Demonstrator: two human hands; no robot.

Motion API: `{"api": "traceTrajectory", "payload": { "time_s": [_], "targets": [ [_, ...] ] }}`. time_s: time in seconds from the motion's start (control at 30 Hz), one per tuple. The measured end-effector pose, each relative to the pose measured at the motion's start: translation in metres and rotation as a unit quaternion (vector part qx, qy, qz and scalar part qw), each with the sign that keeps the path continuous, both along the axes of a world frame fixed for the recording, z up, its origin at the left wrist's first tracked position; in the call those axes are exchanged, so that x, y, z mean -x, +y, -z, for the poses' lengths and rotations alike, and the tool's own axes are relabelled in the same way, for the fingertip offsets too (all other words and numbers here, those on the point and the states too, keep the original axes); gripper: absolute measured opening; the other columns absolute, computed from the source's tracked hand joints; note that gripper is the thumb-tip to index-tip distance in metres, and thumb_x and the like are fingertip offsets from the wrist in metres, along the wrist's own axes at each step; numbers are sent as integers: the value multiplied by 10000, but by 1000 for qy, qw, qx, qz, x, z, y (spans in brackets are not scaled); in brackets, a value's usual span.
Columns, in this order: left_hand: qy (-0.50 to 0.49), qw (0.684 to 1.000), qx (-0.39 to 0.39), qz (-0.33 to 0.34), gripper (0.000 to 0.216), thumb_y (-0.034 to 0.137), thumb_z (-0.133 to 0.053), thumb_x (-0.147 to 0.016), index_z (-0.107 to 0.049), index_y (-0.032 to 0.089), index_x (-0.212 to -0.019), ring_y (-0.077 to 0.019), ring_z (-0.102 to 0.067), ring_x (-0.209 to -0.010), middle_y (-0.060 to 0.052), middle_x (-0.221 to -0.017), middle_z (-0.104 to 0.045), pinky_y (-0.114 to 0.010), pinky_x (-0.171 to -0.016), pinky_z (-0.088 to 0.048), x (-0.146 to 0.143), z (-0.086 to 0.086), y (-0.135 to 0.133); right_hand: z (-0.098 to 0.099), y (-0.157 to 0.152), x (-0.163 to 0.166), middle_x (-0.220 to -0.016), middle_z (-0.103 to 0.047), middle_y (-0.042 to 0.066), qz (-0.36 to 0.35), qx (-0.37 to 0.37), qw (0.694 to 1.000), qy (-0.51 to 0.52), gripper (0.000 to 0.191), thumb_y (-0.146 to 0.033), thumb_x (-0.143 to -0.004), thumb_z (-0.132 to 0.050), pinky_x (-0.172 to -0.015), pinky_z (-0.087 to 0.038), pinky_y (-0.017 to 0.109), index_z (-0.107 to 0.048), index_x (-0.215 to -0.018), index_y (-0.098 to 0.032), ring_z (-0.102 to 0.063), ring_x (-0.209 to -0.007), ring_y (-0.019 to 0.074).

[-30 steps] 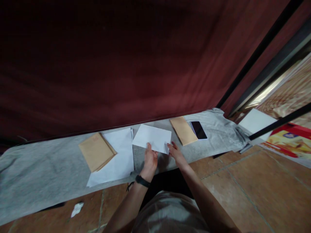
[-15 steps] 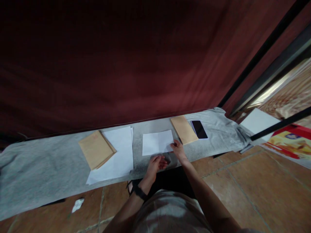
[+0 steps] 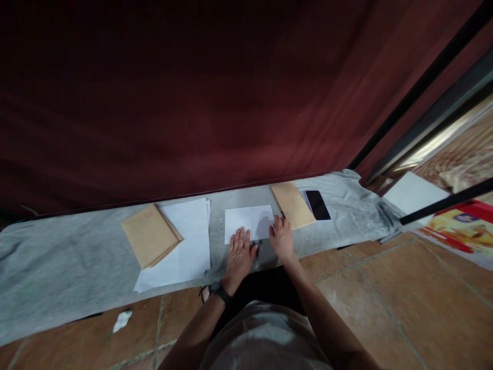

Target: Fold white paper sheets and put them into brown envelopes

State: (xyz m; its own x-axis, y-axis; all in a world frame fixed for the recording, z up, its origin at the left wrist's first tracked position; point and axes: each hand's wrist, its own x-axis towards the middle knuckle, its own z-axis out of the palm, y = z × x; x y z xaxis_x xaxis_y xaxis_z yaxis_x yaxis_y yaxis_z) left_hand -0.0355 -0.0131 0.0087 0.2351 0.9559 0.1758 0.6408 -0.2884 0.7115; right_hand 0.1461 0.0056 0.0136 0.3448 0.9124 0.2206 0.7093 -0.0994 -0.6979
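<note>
Just left of single brown envelope (image 3: 293, 204), white paper (image 3: 250, 218) lies flat on cloth-covered surface (image 3: 77, 257). Left hand (image 3: 239, 257) palm-down on near edge, fingers apart, clamping nothing. Right hand (image 3: 282, 240) beside envelope, at paper's end; grip: cannot tell. Probably best: even pressure, no skidding.

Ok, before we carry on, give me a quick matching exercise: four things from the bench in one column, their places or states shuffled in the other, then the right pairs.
Things:
1. Phone
2. Envelope stack
3. Small white sheet
4. Single brown envelope

Places or states:
A. Touched by the left hand
B. Lying between the small white sheet and the phone
C. Overlapping the large white sheets
D. Dark screen facing up

Right pairs: 1-D, 2-C, 3-A, 4-B
</note>
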Motion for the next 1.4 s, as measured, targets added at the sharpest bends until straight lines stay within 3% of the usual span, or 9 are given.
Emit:
{"api": "traceTrajectory", "payload": {
  "time_s": [0.07, 0.17, 0.23, 0.4, 0.57, 0.8, 1.0, 1.23, 1.4],
  "targets": [
    [-2, 1000, 7, 6, 492, 350, -516, -954, -540, 178, -1414, -304, -261, -1523, -154, -1589, -400, -529, -1264, -122, -3, -4, 4, -1, -2, 9, -1416, -552, 196, -57, -19, 994, -89, 461, -255, -980, -443, -1097, -407, 493, -522, -1418, -134, -489, -1319, 312],
    [19, 999, 8, 26, 527, 266, -435, -961, -470, 165, -1478, -266, -241, -1533, -130, -1609, -375, -499, -1273, -104, -9, -11, 19, 1, 2, 24, -1524, -486, 144, -157, -11, 977, -143, 470, -294, -1035, -369, -1164, -351, 462, -497, -1463, -148, -408, -1425, 274],
    [25, 999, 5, 37, 548, 225, -407, -954, -450, 154, -1495, -254, -219, -1540, -125, -1616, -365, -489, -1275, -83, -12, -12, 33, 4, 7, 31, -1552, -464, 127, -178, 7, 970, -168, 479, -314, -1053, -340, -1196, -299, 468, -487, -1481, -154, -373, -1460, 267],
    [60, 997, 2, 40, 538, 226, -413, -950, -471, 182, -1483, -252, -187, -1549, -104, -1619, -366, -497, -1269, -56, -12, -5, 59, 15, 17, 33, -1594, -385, 158, -140, 26, 968, -209, 504, -357, -1055, -387, -1200, -236, 548, -446, -1515, -159, -335, -1486, 313],
    [123, 992, -11, 12, 559, 266, -411, -975, -406, 174, -1526, -252, -167, -1554, -105, -1655, -272, -502, -1264, -73, -1, 5, 61, 21, 16, 29, -1627, -307, 166, -134, 13, 967, -217, 538, -394, -1047, -433, -1201, -228, 551, -414, -1537, -172, -313, -1496, 327],
    [114, 989, -3, -92, 589, 245, -407, -967, -377, 89, -1533, -268, -153, -1555, -167, -1641, -275, -523, -1261, -74, 7, 5, 67, 23, 16, 31, -1636, -287, 167, -129, 6, 970, -204, 541, -379, -1047, -434, -1202, -226, 557, -398, -1547, -175, -305, -1498, 331],
    [44, 999, 7, 7, 545, 243, -427, -962, -455, 178, -1503, -232, -199, -1547, -85, -1619, -362, -461, -1276, -55, -23, 2, 81, 26, 16, 30, -1635, -302, 151, -127, 6, 969, -212, 519, -307, -1036, -419, -1201, -219, 557, -408, -1541, -187, -289, -1505, 317],
    [96, 995, -13, -34, 575, 310, -402, -989, -392, 143, -1539, -246, -171, -1553, -118, -1647, -288, -471, -1269, -76, 1, 14, 87, 26, 18, 30, -1634, -302, 143, -125, 14, 969, -211, 519, -325, -1036, -418, -1206, -227, 558, -417, -1538, -194, -302, -1501, 317],
    [135, 989, -22, -51, 583, 323, -387, -997, -381, 119, -1543, -258, -171, -1552, -141, -1648, -275, -486, -1264, -97, 15, 12, 79, 23, 19, 30, -1617, -339, 148, -123, 18, 972, -201, 509, -327, -1035, -419, -1206, -229, 570, -441, -1525, -190, -323, -1492, 318]
  ]
}}
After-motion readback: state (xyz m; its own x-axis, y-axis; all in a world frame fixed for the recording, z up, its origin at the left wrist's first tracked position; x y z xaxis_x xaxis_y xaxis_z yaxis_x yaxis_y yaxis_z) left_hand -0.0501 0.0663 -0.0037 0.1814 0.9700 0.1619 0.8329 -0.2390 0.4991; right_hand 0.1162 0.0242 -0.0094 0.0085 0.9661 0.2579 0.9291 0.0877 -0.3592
